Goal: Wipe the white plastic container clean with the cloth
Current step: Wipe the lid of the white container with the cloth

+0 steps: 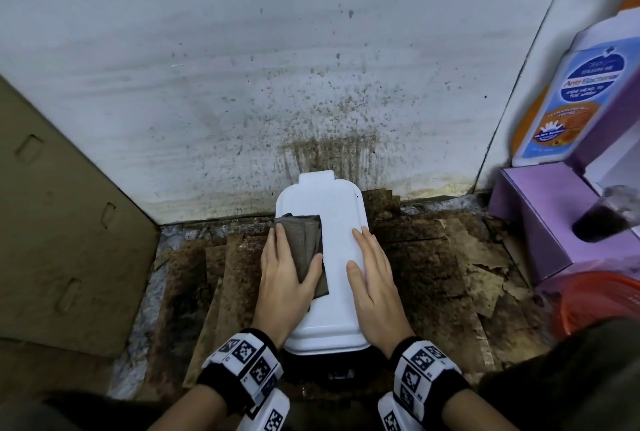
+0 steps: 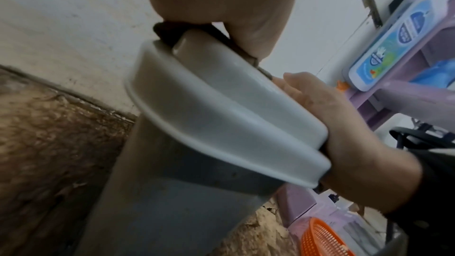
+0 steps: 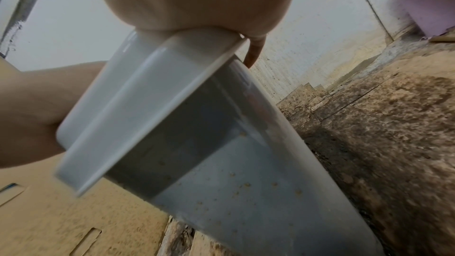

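A white plastic container with its lid on stands on stained cardboard near the wall; it also fills the left wrist view and the right wrist view. A folded grey cloth lies on the left half of the lid. My left hand presses flat on the cloth, thumb spread onto it; from the left wrist, the cloth's dark edge shows under the palm. My right hand rests flat along the lid's right edge with straight fingers. Specks of dirt dot the container's side.
A brown cardboard panel stands at the left. The dirty splattered wall is right behind the container. At the right are a purple box, a blue-labelled bottle, a cup of dark liquid and an orange basket.
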`<state>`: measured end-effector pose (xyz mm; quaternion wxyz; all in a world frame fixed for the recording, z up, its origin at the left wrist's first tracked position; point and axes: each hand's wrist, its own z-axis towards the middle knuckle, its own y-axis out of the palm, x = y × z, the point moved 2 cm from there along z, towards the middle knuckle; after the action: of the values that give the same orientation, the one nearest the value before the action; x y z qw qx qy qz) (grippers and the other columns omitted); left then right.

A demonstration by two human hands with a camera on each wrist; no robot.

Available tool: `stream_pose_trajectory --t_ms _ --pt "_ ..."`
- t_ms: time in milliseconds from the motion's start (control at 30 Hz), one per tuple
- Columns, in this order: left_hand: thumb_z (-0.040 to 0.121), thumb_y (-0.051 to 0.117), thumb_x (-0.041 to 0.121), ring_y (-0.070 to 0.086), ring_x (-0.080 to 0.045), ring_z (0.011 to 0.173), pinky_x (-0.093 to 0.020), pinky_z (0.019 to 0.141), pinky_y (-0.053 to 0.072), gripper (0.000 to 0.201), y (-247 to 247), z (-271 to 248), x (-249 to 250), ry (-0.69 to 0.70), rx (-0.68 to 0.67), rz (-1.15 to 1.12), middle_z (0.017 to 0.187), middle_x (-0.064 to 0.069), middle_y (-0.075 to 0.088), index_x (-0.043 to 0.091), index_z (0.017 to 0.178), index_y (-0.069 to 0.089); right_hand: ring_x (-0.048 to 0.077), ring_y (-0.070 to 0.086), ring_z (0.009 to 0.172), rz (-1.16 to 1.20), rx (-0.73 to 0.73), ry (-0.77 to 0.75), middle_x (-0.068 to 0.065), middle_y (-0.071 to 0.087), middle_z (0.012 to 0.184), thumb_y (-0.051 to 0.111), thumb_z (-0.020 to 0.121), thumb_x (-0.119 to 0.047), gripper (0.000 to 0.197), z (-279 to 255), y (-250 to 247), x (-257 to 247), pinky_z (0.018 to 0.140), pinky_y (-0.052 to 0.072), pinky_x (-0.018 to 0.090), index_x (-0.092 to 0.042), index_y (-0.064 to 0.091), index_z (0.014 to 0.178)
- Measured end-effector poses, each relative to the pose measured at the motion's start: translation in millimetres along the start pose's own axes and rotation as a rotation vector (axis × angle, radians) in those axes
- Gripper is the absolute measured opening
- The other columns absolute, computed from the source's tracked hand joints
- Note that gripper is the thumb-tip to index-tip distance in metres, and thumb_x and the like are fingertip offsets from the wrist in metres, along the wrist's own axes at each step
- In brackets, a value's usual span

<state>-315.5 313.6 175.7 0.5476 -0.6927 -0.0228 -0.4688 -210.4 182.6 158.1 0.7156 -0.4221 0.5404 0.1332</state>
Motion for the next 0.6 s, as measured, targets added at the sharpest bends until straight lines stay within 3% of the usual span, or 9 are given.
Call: stream_pose_trajectory --t_ms 233,600 --pt "0.102 0.049 0.049 0.002 -0.015 0.157 -0.033 0.126 0.012 0.084 -5 21 -7 0.092 -0.095 0.014 0.170 0.002 -0.003 0.019 0.163 0.001 -0.010 -0.001 0.149 -0.013 0.002 -0.006 -0.026 0.008 0.164 0.032 0.108 -0.039 0.051 2 1 0 0.119 0.006 0.018 -0.037 0.020 0.158" --pt "0.104 0.048 0.045 0.017 -0.024 0.154 -0.032 0.121 0.022 0.082 -11 64 -3 0.084 -0.171 0.006 0.167 -0.005 0.006 0.012 0.163 0.001 -0.009 -0.001 0.150 -0.004 -0.004 0.001 -0.026 0.009 0.164 0.032 0.108 -0.039 0.050 0 1 0 0.120 0.007 0.021 -0.039 0.020 0.157"
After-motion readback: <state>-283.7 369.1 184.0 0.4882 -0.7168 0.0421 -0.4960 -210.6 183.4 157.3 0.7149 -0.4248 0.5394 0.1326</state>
